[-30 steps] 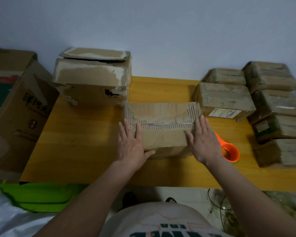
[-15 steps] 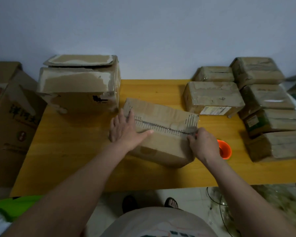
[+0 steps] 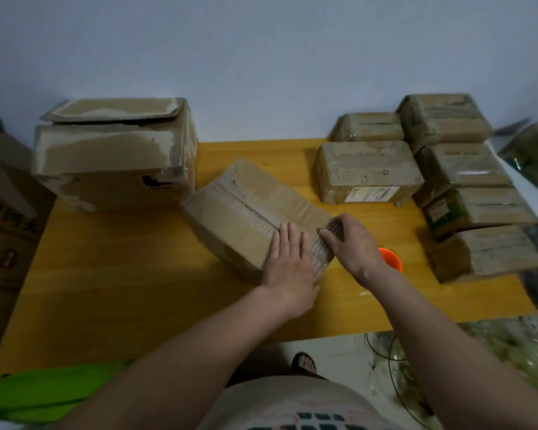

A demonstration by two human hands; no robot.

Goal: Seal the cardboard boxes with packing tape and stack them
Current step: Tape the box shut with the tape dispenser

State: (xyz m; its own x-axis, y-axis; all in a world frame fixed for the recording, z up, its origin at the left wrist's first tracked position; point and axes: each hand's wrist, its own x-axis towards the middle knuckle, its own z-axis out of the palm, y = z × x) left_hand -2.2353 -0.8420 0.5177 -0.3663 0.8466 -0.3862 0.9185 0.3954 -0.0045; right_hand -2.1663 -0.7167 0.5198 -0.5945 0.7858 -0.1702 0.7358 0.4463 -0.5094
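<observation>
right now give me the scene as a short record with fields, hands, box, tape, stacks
box in work: cardboard box, lying at an angle on the yellow table, flaps closed
left hand: left hand flat on the box's near end, fingers straight
right hand: right hand at the box's right end, fingers curled on the flap edge
tape: orange tape dispenser on the table, partly hidden behind the right wrist
done pile: taped boxes stacked at the table's right
other: large worn box at back left
</observation>
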